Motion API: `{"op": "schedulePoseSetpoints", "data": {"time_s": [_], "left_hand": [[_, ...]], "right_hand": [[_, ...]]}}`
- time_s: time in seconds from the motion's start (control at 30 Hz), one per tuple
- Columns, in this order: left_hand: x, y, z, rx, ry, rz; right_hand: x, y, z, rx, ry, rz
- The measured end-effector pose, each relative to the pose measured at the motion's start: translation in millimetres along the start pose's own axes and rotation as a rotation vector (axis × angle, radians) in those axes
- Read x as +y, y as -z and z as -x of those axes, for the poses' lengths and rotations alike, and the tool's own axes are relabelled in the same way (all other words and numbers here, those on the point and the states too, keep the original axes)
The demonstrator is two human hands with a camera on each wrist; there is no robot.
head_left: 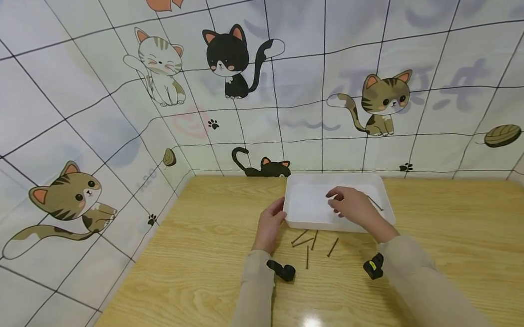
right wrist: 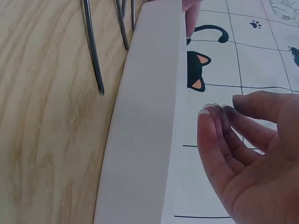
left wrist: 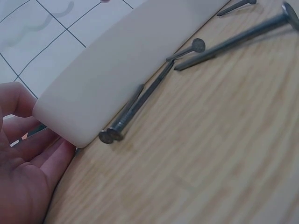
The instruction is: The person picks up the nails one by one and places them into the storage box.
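Note:
A shallow white tray (head_left: pixel 303 225) lies on the wooden table close to the back wall. My left hand (head_left: pixel 269 226) holds its near left corner; in the left wrist view the thumb and fingers bend about the tray's end (left wrist: pixel 70 121). Over the tray hovers my right hand (head_left: pixel 354 207), fingers loosely curved, with a gap between thumb and fingertips (right wrist: pixel 203 114) and nothing seen between them. One nail (head_left: pixel 375 203) lies inside the tray at the right, partly behind that hand. Several dark flat-headed nails (head_left: pixel 332 247) are scattered on the table before the tray's front wall.
The wooden table (head_left: pixel 192 279) meets a wall covering (head_left: pixel 307 86) printed with cats and grid lines, behind and at the left. Each wrist wears a small black camera, such as the right one (head_left: pixel 374 266).

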State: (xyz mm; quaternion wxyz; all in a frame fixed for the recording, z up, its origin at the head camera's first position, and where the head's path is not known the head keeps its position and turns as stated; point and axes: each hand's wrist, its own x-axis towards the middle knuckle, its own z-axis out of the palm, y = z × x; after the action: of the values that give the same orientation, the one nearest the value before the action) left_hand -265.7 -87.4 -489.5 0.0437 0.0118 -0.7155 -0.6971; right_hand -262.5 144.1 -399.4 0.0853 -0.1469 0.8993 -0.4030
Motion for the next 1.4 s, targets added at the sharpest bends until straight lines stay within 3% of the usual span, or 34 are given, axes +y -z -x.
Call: {"op": "schedulePoseSetpoints", "data": {"time_s": [0.3,0.63,1.03,1.4], "left_hand": [[-0.5,3.0,-0.2,-0.001,0.012,0.016],[-1.0,2.4,1.2,-0.014,0.012,0.021],[-0.9,1.7,2.9,-0.025,-0.004,0.028],[-0.5,3.3,2.2,-0.025,0.007,0.021]], "right_hand": [[-4,-8,19.1,0.035,0.073,-0.103],[4,-18,39.3,0.064,0.079,-0.264],[6,-25,44.8,0.059,0.071,-0.291],[11,-36,46.4,-0.028,0.1,-0.289]]}}
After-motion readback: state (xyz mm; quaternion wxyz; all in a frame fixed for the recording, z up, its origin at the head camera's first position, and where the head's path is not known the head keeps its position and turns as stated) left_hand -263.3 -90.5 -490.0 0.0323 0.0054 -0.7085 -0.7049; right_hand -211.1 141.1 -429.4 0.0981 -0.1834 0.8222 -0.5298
